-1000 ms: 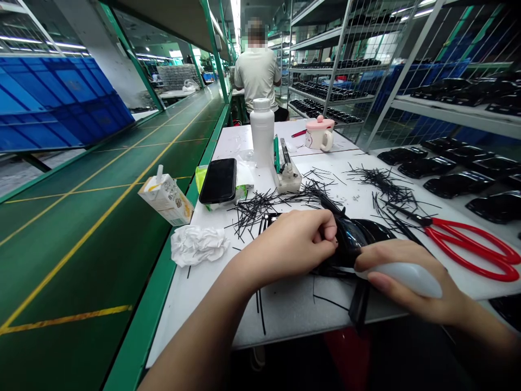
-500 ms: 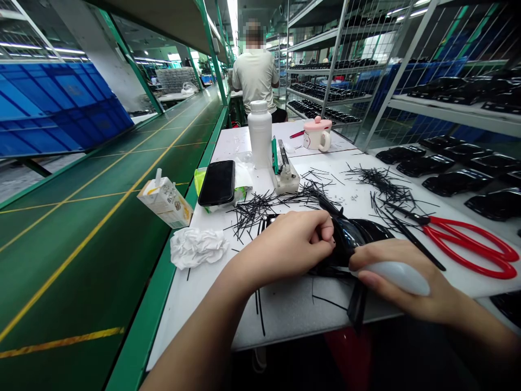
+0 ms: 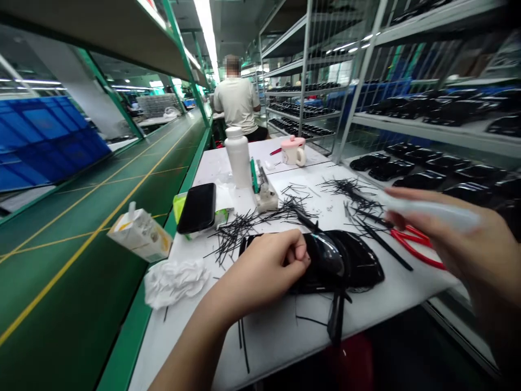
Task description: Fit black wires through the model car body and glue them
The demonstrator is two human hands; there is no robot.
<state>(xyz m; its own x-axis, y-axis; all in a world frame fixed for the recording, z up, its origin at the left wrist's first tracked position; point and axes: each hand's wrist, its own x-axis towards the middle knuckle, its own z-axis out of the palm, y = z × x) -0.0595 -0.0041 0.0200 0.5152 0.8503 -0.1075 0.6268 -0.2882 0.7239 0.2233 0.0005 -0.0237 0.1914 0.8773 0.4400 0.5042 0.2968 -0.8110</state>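
My left hand (image 3: 264, 269) is curled over the near end of a glossy black moulded plastic shell (image 3: 350, 260), gripping it on the white table (image 3: 277, 342). Raised to the right and clear of the shell, my right hand (image 3: 456, 233) holds a long, smooth white object (image 3: 427, 209) whose exact kind I cannot tell. Its tip points left, above a pile of thin black plastic strips (image 3: 350, 190). Further strips (image 3: 236, 233) lie scattered by the shell. Red-handled scissors (image 3: 415, 244) lie under my right hand, partly hidden.
On the table stand a white bottle (image 3: 238, 157), a pink mug (image 3: 293, 151), a small parts holder (image 3: 266, 195), a black phone (image 3: 196, 208) and crumpled tissue (image 3: 175, 282). Black shells fill shelves at right. A co-worker (image 3: 236, 103) stands beyond; a green conveyor (image 3: 101, 217) runs left.
My right hand has lifted off the shell and moved up and right with the white object. The view has swung left and tilted, and the shell now shows more fully.
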